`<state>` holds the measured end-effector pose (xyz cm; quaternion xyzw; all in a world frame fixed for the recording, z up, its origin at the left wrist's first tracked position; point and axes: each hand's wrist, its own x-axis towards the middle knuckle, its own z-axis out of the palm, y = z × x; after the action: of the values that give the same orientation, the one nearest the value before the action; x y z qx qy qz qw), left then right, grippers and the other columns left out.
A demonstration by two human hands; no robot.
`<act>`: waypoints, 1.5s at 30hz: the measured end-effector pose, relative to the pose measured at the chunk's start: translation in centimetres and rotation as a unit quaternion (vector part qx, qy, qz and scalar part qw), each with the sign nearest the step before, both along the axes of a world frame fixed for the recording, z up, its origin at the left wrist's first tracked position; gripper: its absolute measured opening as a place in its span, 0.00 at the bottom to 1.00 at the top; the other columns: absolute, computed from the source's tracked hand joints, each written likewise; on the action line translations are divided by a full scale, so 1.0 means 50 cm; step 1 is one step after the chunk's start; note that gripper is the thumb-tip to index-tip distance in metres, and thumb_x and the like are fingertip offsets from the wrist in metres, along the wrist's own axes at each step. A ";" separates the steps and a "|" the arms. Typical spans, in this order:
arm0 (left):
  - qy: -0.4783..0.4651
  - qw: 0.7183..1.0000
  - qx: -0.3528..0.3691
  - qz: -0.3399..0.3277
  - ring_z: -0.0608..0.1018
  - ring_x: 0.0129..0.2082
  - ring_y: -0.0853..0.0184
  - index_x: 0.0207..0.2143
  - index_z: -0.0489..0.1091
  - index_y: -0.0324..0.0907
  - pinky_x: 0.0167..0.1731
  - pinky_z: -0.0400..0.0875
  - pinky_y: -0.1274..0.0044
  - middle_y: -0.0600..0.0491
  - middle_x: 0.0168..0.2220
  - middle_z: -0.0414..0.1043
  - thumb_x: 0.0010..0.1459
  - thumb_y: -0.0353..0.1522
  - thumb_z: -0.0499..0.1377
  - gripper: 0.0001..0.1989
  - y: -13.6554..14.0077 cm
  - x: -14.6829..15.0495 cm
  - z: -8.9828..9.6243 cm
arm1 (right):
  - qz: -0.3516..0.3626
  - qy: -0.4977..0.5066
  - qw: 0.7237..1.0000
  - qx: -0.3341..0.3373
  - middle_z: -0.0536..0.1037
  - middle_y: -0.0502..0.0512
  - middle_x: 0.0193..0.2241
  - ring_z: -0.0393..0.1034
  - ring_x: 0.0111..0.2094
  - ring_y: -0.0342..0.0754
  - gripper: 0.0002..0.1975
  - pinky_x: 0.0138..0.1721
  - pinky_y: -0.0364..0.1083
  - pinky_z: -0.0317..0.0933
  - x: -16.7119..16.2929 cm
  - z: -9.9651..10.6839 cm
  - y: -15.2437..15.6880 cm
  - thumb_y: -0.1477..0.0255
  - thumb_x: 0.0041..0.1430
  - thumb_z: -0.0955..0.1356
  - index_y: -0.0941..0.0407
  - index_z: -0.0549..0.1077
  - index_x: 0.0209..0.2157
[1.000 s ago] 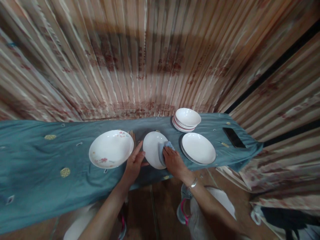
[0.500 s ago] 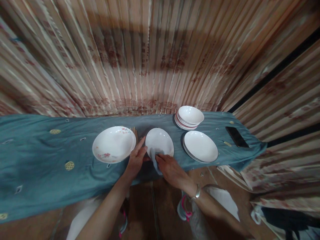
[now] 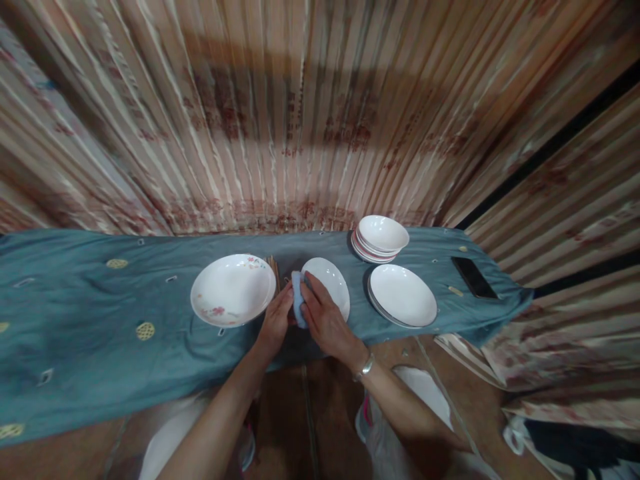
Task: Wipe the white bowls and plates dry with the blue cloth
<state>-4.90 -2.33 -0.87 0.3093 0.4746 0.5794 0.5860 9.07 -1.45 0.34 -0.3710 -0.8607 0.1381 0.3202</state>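
A pale blue cloth (image 3: 299, 303) sits bunched between the two hands, at the near left edge of a white dish (image 3: 333, 283). The right hand (image 3: 327, 325) has its fingers curled closely around the cloth, pressing it in from the right, apparently so that it stays folded against the rim. The left hand (image 3: 274, 325) comes up from the other side, its fingers nearly together and touching the cloth; whether they also grip the rim cannot be told, since cloth and knuckles cover it. They seem placed to steady that edge against the right hand's push. The dish lies just right of the left fingers and reaches beyond the right ones.

Both forearms slant inward from below, the right wrist, with its silver bracelet (image 3: 367, 367), bent toward the left hand.

Left of the left fingers is a floral dish (image 3: 233, 293); just beyond their tips lie chopsticks (image 3: 273, 269). Right of the right fingers stand stacked plates (image 3: 403, 297), with stacked bowls (image 3: 383, 235) farther beyond, presumably nested to save room on the bench (image 3: 85, 300). A phone (image 3: 474, 277) lies farthest right.
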 end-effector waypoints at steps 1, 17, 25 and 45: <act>-0.002 1.000 -0.012 -0.002 0.77 0.49 0.53 0.58 0.69 0.40 0.41 0.78 0.65 0.43 0.57 0.71 0.50 0.44 0.65 0.34 -0.001 0.001 0.004 | -0.001 0.003 1.000 0.000 0.51 0.64 0.68 0.43 0.69 0.52 0.28 0.68 0.58 0.48 -0.002 0.002 0.010 0.75 0.69 0.56 0.58 0.48 0.68; 0.007 0.999 -0.006 -0.051 0.79 0.32 0.63 0.66 0.56 0.42 0.32 0.78 0.72 0.50 0.37 0.79 0.41 0.32 0.68 0.48 -0.003 0.012 0.018 | -0.048 -0.206 0.977 0.011 0.74 0.65 0.53 0.65 0.56 0.52 0.19 0.58 0.53 0.60 -0.002 0.044 0.182 0.79 0.66 0.57 0.62 0.67 0.56; -0.015 0.999 -0.027 -0.040 0.79 0.33 0.63 0.67 0.53 0.40 0.32 0.78 0.73 0.51 0.36 0.79 0.40 0.32 0.69 0.51 -0.006 0.011 0.012 | -0.182 -0.315 0.926 -0.096 0.78 0.67 0.47 0.75 0.48 0.51 0.17 0.47 0.45 0.64 0.059 0.015 0.212 0.77 0.68 0.58 0.63 0.67 0.55; -0.032 0.999 -0.017 0.022 0.77 0.34 0.65 0.64 0.59 0.44 0.34 0.78 0.71 0.55 0.32 0.75 0.40 0.33 0.69 0.46 -0.007 -0.003 0.011 | -0.225 -0.408 0.879 -0.103 0.80 0.71 0.38 0.77 0.41 0.54 0.13 0.40 0.46 0.69 0.090 -0.006 0.030 0.79 0.65 0.59 0.67 0.73 0.43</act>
<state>-5.06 -2.66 -0.31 0.2703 0.4723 0.5933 0.5932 13.59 0.04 0.03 -0.6090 -0.7893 -0.0134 -0.0766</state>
